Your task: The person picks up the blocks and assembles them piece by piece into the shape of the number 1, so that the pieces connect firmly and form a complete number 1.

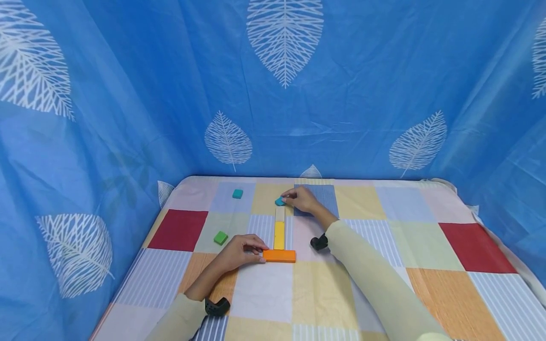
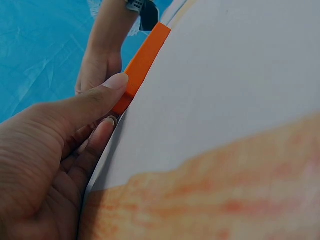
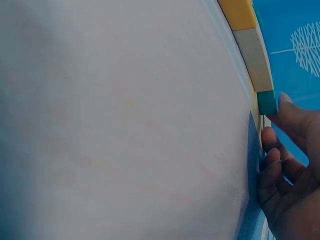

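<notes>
My left hand (image 1: 241, 252) holds the left end of an orange block (image 1: 279, 256), which lies crosswise. In the left wrist view the thumb (image 2: 107, 92) presses on that orange block (image 2: 146, 62), with fingers tucked behind it. A yellow block (image 1: 279, 235) runs away from the orange one, followed in line by a pale wooden block (image 1: 279, 214). At the far end my right hand (image 1: 302, 199) pinches a small teal block (image 1: 279, 201). The right wrist view shows this teal block (image 3: 266, 102) right at the end of the pale block (image 3: 253, 57), thumb tip against it.
Another teal block (image 1: 237, 193) lies at the back left, and a green block (image 1: 220, 237) sits left of the row, near my left hand. A patchwork cloth (image 1: 324, 293) covers the table. Blue leaf-print curtains (image 1: 354, 94) hang behind and at both sides.
</notes>
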`<state>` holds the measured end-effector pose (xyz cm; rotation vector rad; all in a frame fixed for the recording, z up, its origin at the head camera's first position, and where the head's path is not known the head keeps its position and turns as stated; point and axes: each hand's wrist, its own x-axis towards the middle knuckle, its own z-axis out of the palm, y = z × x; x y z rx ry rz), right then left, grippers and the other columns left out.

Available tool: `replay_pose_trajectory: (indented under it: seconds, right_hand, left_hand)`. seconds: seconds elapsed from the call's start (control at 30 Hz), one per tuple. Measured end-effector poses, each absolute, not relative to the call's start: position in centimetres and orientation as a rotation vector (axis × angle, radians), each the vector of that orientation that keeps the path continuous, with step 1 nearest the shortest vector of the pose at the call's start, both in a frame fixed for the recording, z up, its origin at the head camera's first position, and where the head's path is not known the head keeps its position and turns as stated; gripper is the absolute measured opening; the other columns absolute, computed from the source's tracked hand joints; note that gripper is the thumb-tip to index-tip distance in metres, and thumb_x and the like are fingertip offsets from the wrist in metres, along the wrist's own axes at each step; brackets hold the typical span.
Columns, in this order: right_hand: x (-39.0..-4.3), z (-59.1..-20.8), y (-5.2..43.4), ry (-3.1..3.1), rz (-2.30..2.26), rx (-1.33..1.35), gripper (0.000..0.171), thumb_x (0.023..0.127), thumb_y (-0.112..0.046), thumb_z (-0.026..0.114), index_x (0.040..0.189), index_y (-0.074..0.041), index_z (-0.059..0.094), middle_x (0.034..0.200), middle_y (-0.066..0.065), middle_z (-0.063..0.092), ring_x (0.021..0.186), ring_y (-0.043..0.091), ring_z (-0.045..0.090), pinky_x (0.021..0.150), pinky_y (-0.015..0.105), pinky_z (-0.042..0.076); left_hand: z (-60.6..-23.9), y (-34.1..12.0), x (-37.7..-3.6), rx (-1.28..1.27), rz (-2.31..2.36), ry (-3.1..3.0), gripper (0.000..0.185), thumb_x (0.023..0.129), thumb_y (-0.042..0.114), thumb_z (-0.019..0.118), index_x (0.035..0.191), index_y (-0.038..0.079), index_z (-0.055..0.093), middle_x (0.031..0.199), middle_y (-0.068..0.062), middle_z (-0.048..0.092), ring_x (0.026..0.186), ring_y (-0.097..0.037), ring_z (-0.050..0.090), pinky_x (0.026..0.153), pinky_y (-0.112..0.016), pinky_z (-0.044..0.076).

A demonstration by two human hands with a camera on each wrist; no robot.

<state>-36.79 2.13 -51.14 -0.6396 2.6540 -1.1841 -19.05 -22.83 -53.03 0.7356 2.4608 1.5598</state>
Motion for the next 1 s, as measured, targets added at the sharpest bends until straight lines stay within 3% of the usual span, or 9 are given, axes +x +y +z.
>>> replay_pose_trajectory:
  seconds: [0.3, 0.6, 1.0]
  right_hand:
    - [-36.63, -50.84, 2.15, 2.626, -1.208, -0.633, 0.026, 0.097, -0.025, 0.070, 0.118, -0.010, 0.077, 0.107, 0.007, 0.074, 0.097, 0.022, 0.063, 0.085, 0.039, 0.051]
    - [-36.67, -51.01, 2.25, 2.599, -1.233, -0.611, 0.027, 0.098, -0.024, 0.070, 0.119, -0.010, 0.076, 0.116, 0.008, 0.073, 0.109, 0.026, 0.064, 0.094, 0.042, 0.051]
    - [-36.68, -50.94, 2.40, 2.599, -1.241, -0.618, 0.027, 0.098, -0.025, 0.070, 0.120, -0.010, 0.076, 0.113, 0.008, 0.073, 0.105, 0.025, 0.064, 0.091, 0.041, 0.051]
  left_hand:
    - [-52.87, -22.95, -19.05, 0.738, 1.533, 2.465, 0.026, 0.085, 0.016, 0.084, 0.110, 0.015, 0.080, 0.101, 0.003, 0.072, 0.085, -0.014, 0.064, 0.080, -0.026, 0.057]
    - [-53.04, -22.95, -19.18, 0.730, 1.535, 2.464, 0.026, 0.085, 0.015, 0.084, 0.110, 0.016, 0.080, 0.101, 0.004, 0.071, 0.086, -0.016, 0.065, 0.081, -0.026, 0.057]
    - [-53.30, -23.04, -19.28, 0.752, 1.572, 2.430, 0.027, 0.085, 0.010, 0.083, 0.111, 0.012, 0.079, 0.103, -0.001, 0.072, 0.088, -0.021, 0.065, 0.081, -0.028, 0.058]
